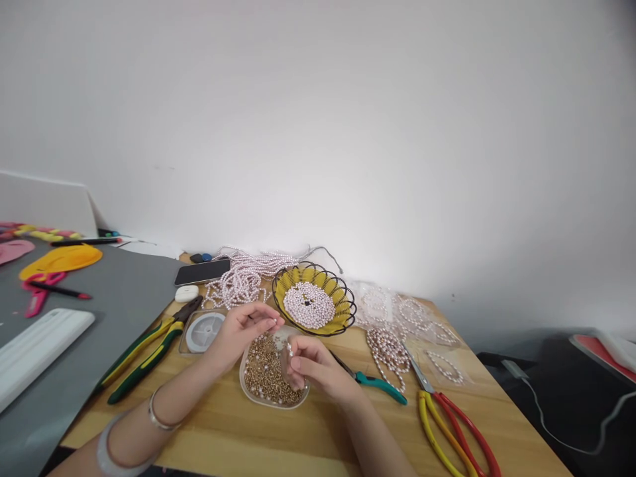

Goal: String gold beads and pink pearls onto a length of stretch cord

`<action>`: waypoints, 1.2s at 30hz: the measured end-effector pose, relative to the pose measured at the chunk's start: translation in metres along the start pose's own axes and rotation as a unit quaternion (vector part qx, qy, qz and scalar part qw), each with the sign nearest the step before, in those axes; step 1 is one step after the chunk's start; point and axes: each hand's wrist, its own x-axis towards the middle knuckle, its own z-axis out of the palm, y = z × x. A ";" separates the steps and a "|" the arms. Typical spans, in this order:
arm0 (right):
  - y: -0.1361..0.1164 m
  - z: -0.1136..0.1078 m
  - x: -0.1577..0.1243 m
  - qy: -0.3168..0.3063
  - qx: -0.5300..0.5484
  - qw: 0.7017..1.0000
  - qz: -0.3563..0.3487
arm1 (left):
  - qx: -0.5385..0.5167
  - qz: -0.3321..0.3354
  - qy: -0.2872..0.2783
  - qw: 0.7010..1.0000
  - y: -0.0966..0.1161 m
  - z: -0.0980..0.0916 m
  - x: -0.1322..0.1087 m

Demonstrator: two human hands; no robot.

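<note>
Over a clear plastic box point(272, 401) of small gold beads point(265, 371) mixed with some pale ones, both of my hands are raised and closed. My left hand point(248, 329) pinches a tiny pale bead point(275, 321) between thumb and fingertips. At the box's right side, my right hand point(315, 368) holds a few small pale beads point(289, 349) between thumb and curled fingers; whether a thread joins them I cannot tell. Just behind the hands, a yellow basket point(342, 311) with a black wire rim holds many pale pink beads point(309, 306).
Yellow-green pliers point(149, 358), a white spool point(205, 332) and a phone point(202, 271) lie left. Pink bead strands point(236, 288) lie behind. To the right are teal-handled pliers point(380, 385), more strands point(387, 351), red-and-yellow-handled scissors point(442, 417) and bagged bead loops point(417, 315).
</note>
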 end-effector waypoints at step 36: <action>-0.005 0.003 -0.001 -0.009 -0.016 1.000 0.021 | 0.003 0.046 -0.026 0.999 -0.002 -0.005 -0.001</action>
